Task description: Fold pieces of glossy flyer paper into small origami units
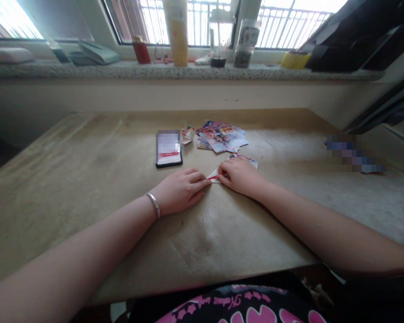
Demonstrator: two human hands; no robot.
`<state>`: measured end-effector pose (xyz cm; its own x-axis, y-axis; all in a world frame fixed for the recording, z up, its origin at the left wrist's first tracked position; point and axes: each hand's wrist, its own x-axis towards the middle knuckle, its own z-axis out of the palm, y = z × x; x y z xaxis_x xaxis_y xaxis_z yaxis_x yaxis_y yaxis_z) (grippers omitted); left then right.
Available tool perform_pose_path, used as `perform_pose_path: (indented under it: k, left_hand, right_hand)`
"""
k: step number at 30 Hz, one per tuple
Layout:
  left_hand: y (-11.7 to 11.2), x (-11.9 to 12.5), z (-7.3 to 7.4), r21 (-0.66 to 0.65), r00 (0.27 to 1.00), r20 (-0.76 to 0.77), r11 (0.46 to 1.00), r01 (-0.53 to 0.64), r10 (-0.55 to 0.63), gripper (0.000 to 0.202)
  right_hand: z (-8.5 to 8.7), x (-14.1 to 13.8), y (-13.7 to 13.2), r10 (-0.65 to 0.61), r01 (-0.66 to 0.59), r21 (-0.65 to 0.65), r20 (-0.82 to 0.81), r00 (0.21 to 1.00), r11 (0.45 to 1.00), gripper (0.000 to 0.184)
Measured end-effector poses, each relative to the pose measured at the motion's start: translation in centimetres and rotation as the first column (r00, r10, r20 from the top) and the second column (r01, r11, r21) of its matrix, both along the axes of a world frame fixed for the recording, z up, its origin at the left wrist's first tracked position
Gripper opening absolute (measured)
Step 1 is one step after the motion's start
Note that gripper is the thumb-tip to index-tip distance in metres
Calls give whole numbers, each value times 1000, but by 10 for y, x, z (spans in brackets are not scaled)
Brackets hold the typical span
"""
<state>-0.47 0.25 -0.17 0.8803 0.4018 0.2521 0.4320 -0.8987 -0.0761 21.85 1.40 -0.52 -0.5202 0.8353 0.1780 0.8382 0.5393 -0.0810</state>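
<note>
A partly folded sheet of printed paper (212, 176) lies on the table between my hands, with white and red showing on the visible part. My left hand (180, 190) rests flat with fingers stretched out, its fingertips touching the left corner of the paper. On the other side, my right hand (240, 176) has its fingers curled and pressed together on the paper's near edge. The paper's patterned far part sticks out behind my right hand, and the rest is hidden beneath it.
Beyond my hands lie a phone (169, 149), a small crumpled or folded paper piece (187, 135) and a stack of colourful leaflets (224, 136). A blurred bluish item (355, 154) is at the table's right. Bottles and jars (244, 45) line the windowsill (188, 72).
</note>
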Motion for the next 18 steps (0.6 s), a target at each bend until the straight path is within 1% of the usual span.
perform_pose_path:
  k: [4, 6, 13, 18]
  left_hand:
    - [1, -1, -1, -6, 1000, 14, 1000, 12, -12, 34]
    - [2, -2, -2, -13, 1000, 16, 1000, 17, -16, 34]
    - [2, -2, -1, -19, 1000, 7, 1000, 9, -9, 33]
    - [4, -2, -1, -31, 1000, -7, 999, 8, -8, 33]
  right_hand:
    - [-2, -3, -4, -13, 12, 70, 16, 1000, 997, 22]
    - [-3, -4, -5, -16, 15, 86, 18, 1000, 996, 25]
    - [-4, -4, -1, -24, 25, 20, -31, 999, 999, 23]
    - [-2, -4, 0, -37, 35, -31, -55, 998, 999, 22]
